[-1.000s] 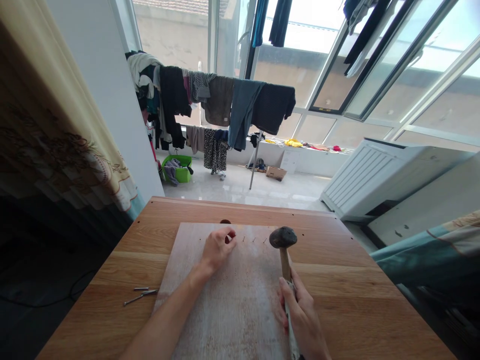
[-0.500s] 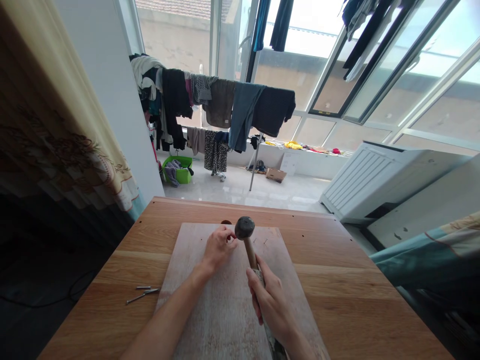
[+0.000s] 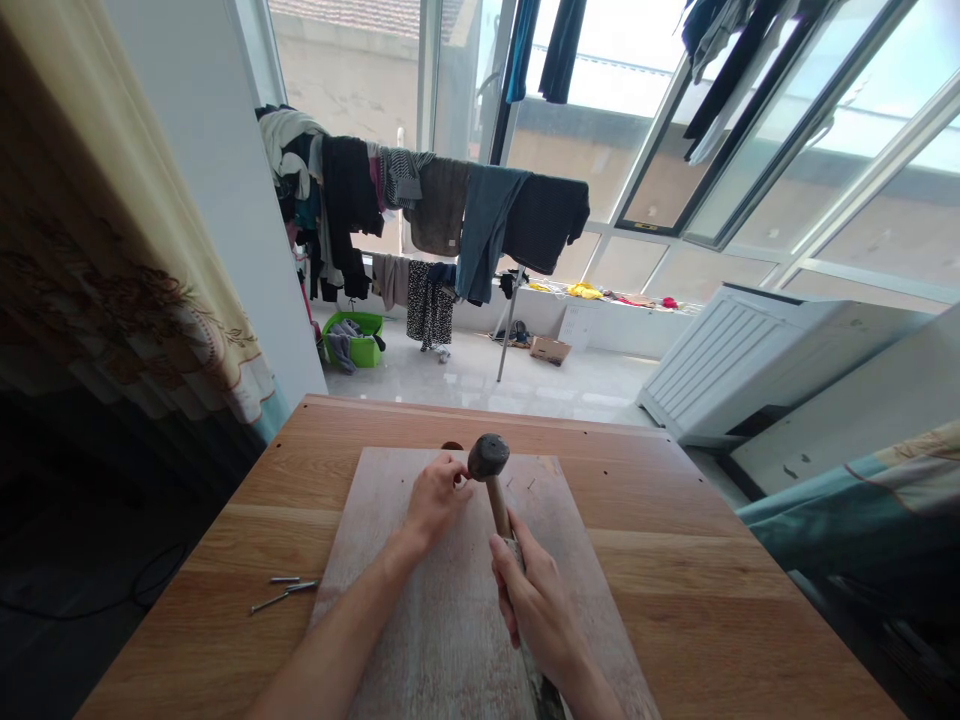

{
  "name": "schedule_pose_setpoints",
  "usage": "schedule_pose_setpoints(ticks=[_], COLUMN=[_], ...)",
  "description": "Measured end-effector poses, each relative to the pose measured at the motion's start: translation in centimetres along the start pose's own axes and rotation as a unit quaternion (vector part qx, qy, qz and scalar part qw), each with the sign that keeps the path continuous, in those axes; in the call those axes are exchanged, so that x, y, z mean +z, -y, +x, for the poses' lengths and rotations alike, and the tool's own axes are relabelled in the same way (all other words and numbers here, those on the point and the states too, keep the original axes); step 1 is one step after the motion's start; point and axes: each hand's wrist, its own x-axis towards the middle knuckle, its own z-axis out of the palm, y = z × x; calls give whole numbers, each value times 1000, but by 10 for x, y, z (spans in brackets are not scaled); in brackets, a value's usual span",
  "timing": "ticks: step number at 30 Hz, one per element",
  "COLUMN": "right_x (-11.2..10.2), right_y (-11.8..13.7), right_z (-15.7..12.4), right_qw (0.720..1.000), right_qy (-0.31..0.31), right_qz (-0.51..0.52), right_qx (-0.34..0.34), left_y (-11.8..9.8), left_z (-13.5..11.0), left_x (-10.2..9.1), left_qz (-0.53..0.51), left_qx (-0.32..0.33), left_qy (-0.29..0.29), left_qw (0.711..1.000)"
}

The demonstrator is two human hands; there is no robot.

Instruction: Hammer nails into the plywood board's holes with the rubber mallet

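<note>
My right hand (image 3: 534, 590) is wrapped round the wooden handle of a mallet (image 3: 488, 457) with a dark, rounded head. That head hangs over the far part of a worn, whitish wooden board (image 3: 420, 620), just right of my left fingertips. My left hand (image 3: 436, 497) rests near the board's far edge, its fingers curled in a pinch; what they hold, if anything, is hidden or too small to make out. A thin nail (image 3: 531, 485) sticks up from the board right of the mallet head. Left of the board lie several loose nails (image 3: 288, 592).
The board lies on a brown wooden table (image 3: 697, 610) with a round dark hole (image 3: 451, 446) by its far edge. Beyond stand a drying rack hung with clothes (image 3: 491, 225), a green basket (image 3: 366, 345) and a white ribbed appliance (image 3: 720, 350). Curtains (image 3: 172, 300) hang on the left.
Hardly anything differs. Both hands and the mallet stay nearly in the same place, and the whole view has shifted very slightly.
</note>
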Motion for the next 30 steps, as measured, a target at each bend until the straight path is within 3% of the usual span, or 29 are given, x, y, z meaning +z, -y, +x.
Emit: schedule_pose_setpoints(ticks=[12, 22, 26, 30], right_x=[-8, -45, -60, -72], right_y=[-6, -12, -27, -41], right_z=[-8, -19, -21, -18], right_qw=[998, 994, 989, 989], right_qy=[2, -54, -99, -120], right_qz=[61, 89, 105, 78], right_qx=[-5, -12, -4, 20], left_y=[-1, -3, -8, -7], left_z=[-1, -1, -5, -31], left_x=[-1, -2, -33, -96], left_qz=[11, 1, -10, 90], left_qx=[2, 15, 33, 71], left_qy=[2, -20, -6, 26], left_qw=[1000, 1000, 999, 993])
